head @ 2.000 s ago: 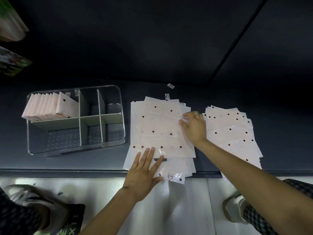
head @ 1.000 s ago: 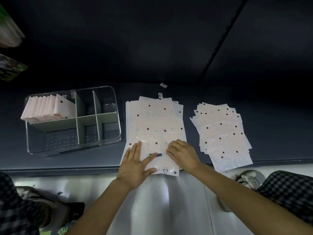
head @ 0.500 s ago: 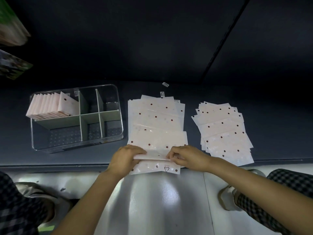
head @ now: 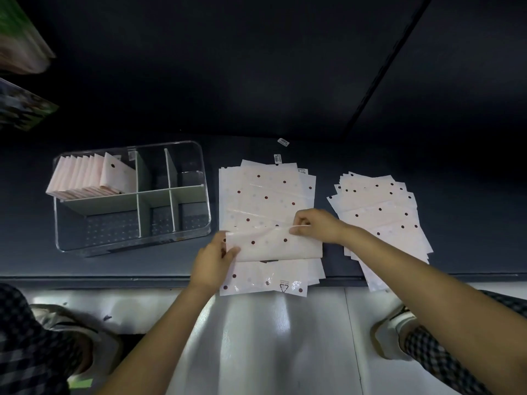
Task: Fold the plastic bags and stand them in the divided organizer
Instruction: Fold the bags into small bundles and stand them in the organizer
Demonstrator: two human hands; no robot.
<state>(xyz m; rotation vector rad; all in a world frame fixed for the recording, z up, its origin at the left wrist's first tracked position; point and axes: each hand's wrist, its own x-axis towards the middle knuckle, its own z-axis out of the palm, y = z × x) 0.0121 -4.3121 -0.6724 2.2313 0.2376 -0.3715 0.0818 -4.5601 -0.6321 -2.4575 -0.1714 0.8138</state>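
Hands: left hand pinched the left end of the folded bag, thumb on top; right hand pinched its upper right edge with curled fingers. Both were clamped on the same bag.
Desk: dark desk carried the organizer, two piles of bags and two small labels.
Organizer: clear divided organizer sat at the left, well apart from the hands, its long axis running left to right. Pale dividers split it into compartments.
Middle pile: flat stack of dotted bags lay between the organizer and the right pile, long axis running away from the person, near end hanging over the desk edge.
Right pile: fanned stack of dotted bags lay just beside the right forearm, slanting toward the near right.
Folded bag: a narrow strip held just over the near part of the middle pile, long axis left to right, folded edge facing the person.
Stored bags: row of folded bags stood in the far-left compartment, leaning left.
Labels: two small labels lay beyond the middle pile.
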